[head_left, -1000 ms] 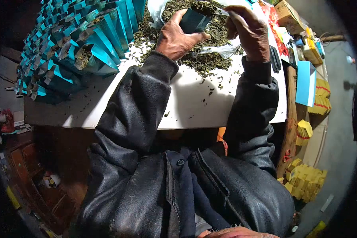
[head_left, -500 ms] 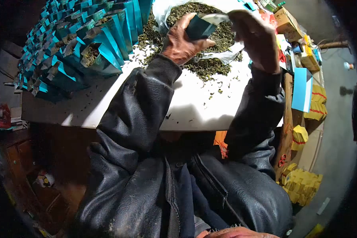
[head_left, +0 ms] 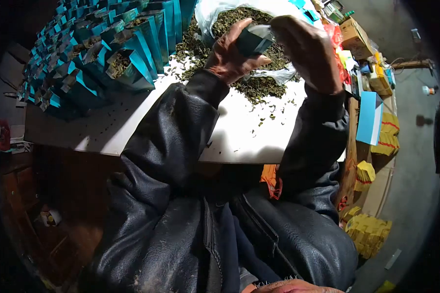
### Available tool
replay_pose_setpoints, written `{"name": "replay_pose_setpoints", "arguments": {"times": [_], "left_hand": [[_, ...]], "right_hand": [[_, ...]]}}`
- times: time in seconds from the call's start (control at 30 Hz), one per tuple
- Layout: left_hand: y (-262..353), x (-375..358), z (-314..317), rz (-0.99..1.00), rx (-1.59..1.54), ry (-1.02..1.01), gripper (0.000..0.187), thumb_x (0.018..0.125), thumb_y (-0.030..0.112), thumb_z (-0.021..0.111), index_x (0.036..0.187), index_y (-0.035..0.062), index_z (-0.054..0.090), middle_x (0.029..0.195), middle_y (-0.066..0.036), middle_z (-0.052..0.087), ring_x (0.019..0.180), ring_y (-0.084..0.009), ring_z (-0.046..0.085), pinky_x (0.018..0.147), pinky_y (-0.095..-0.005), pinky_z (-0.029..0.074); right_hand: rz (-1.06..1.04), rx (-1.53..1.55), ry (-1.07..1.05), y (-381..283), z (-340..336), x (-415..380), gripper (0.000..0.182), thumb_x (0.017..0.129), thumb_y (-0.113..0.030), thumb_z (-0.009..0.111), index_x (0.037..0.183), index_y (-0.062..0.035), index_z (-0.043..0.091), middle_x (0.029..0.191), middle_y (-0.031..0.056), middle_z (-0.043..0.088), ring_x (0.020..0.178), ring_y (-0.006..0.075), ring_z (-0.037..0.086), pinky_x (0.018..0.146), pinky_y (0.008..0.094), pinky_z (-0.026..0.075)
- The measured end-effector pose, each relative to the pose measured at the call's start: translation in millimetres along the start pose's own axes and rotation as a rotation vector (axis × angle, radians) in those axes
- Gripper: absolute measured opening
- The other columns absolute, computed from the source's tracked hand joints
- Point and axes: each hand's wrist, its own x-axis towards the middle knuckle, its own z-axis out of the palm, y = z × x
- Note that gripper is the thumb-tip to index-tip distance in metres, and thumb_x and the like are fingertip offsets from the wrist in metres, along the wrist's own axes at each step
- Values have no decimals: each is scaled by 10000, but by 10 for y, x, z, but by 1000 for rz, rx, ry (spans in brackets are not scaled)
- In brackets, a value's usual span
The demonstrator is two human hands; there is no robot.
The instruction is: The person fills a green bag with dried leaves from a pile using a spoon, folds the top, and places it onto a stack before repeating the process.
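My left hand [head_left: 232, 56] is wrapped round a small dark teal bag [head_left: 249, 44], tilted over the heap of dried leaves. At the bag's upper right end is a pale, round-edged dish [head_left: 263, 31], partly see-through. My right hand [head_left: 305, 49] curves over from the right, its fingertips at the dish's edge; its grip is partly hidden. Dried leaves [head_left: 259, 90] lie beneath both hands, partly inside a clear plastic bag [head_left: 208, 17]. To the left, several open teal bags [head_left: 137, 63] stand upright in packed rows, some showing leaves at the mouth.
The white table [head_left: 244, 141] has scattered leaf bits near its front edge. Right of it are a blue-and-white card [head_left: 370, 117], bundles of yellow packets [head_left: 388, 132], a wooden post [head_left: 351, 146] and a cardboard box [head_left: 355, 36]. Something orange [head_left: 269, 175] hangs below the table edge.
The teal bag and both hands have shifted slightly in view, and the pale dish sits a little lower against the bag. My left hand still grips the bag. The camera view has shifted slightly.
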Motion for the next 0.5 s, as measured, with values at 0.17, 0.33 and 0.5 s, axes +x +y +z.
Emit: {"name": "replay_pose_setpoints", "arguments": {"times": [0.17, 0.33, 0.5], "left_hand": [[-3, 2, 29, -33, -98, 26, 897, 606, 338, 832, 1296, 11, 361, 1155, -165, 556, 1046, -233, 562, 906, -327, 460], [-11, -35, 29, 6, -94, 42, 888, 622, 294, 824, 1316, 25, 341, 1125, -157, 576, 1021, -237, 574, 884, -329, 472], [-66, -9, 23, -48, -60, -20, 984, 583, 363, 848, 1334, 29, 308, 1131, -173, 574, 1031, -249, 574, 880, -341, 475]], "right_hand": [[-126, -284, 24, 23, 141, -51, 94, 812, -65, 591, 891, -54, 541, 733, 85, 606, 678, 223, 637, 542, 316, 516], [-122, -189, 55, -11, 70, -40, 86, 806, -79, 603, 864, -66, 540, 731, 79, 579, 637, 230, 623, 521, 326, 511], [-112, -110, -59, -5, 161, -66, 82, 811, -98, 604, 863, -57, 556, 796, 90, 617, 715, 253, 639, 580, 321, 514]]}}
